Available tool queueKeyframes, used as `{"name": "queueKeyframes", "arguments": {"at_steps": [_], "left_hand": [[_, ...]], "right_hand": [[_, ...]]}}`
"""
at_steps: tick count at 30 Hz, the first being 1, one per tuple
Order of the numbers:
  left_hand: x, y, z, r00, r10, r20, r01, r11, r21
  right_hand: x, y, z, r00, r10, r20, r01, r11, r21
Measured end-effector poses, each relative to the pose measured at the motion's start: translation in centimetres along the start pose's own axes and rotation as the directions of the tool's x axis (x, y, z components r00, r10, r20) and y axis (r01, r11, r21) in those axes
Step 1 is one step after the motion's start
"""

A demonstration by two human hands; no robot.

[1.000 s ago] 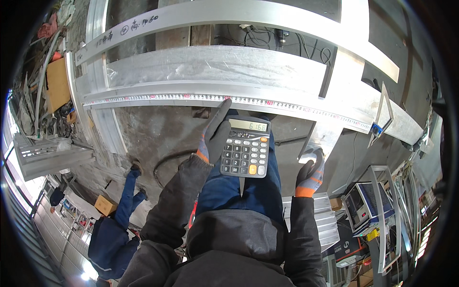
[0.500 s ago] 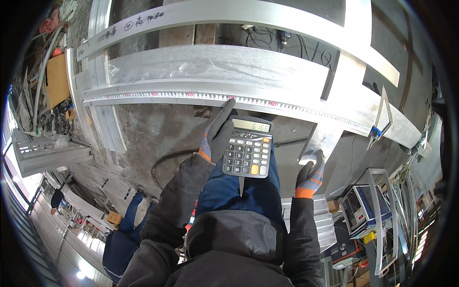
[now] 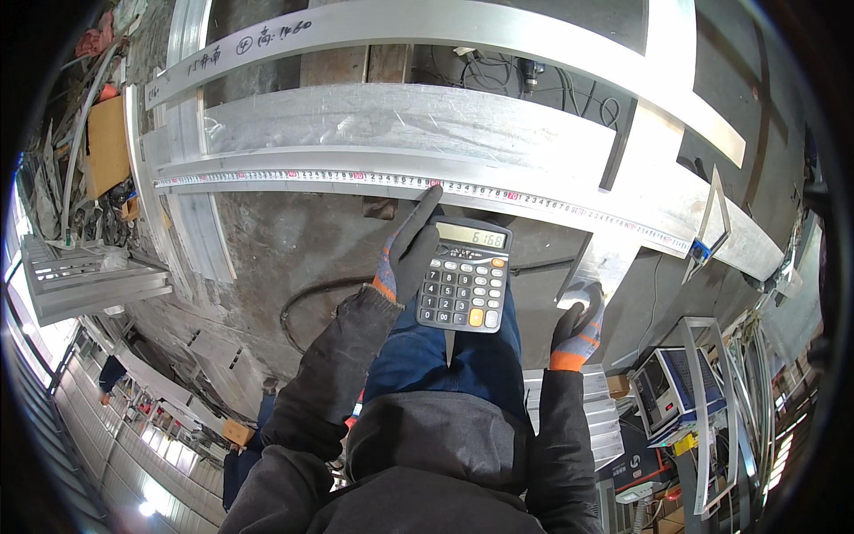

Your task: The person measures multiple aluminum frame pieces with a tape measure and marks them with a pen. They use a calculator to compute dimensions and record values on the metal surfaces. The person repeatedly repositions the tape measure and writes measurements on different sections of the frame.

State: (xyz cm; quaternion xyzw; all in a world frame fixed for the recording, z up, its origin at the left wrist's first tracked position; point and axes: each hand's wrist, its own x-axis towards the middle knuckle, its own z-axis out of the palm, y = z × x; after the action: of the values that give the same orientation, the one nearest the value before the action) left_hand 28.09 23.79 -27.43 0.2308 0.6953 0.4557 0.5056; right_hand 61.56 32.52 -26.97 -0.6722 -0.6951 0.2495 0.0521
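Note:
My left hand (image 3: 409,254), in a grey and orange work glove, is closed on the left edge of a dark calculator (image 3: 459,278) with lit digits. Its index finger stretches forward, and the fingertip lies on a tape measure (image 3: 543,203). That tape runs along the near edge of a long silver metal bar (image 3: 400,165). Farther right, my right hand (image 3: 578,335), gloved alike, is curled at the near end of a metal crosspiece (image 3: 605,264). What its fingers hold, if anything, cannot be made out. The calculator is above my thighs.
Another long bar (image 3: 382,27) with handwriting crosses the far side. A power tool (image 3: 532,75) and cables lie beyond the bars. At right a blue-and-white machine (image 3: 667,396) stands by metal frames. A small blue clamp-like piece (image 3: 700,250) sits at the tape's right end.
Both hands, the calculator and the tape keep their places, with a slight shift of the view. A person in dark clothing at the lower left has moved mostly behind my left arm.

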Motion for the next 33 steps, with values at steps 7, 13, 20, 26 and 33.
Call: {"name": "queueKeyframes", "arguments": {"at_steps": [7, 13, 20, 26, 33], "left_hand": [[0.09, 0.02, -0.01, 1.0, -0.008, 0.013, 0.008, 1.0, 0.005], [0.11, 0.03, 0.04, 1.0, -0.002, -0.027, 0.003, 1.0, 0.031], [0.11, 0.15, 0.08, 0.999, -0.035, -0.019, 0.035, 0.999, -0.006], [0.07, 0.15, 0.18, 0.999, 0.03, -0.035, -0.029, 0.999, 0.018], [0.04, -0.06, 0.09, 1.0, -0.012, -0.022, 0.012, 1.0, -0.02]], "right_hand": [[0.05, -0.14, 0.06, 0.999, -0.044, -0.021, 0.044, 0.999, 0.01], [0.02, -0.11, 0.0, 0.998, -0.058, -0.022, 0.058, 0.998, 0.027], [0.09, -0.16, 0.01, 0.997, -0.07, -0.025, 0.07, 0.998, -0.008], [0.12, -0.31, -0.04, 0.998, -0.055, -0.019, 0.055, 0.998, 0.0], [0.09, -0.1, 0.06, 0.998, -0.058, -0.023, 0.058, 0.998, -0.003]]}}
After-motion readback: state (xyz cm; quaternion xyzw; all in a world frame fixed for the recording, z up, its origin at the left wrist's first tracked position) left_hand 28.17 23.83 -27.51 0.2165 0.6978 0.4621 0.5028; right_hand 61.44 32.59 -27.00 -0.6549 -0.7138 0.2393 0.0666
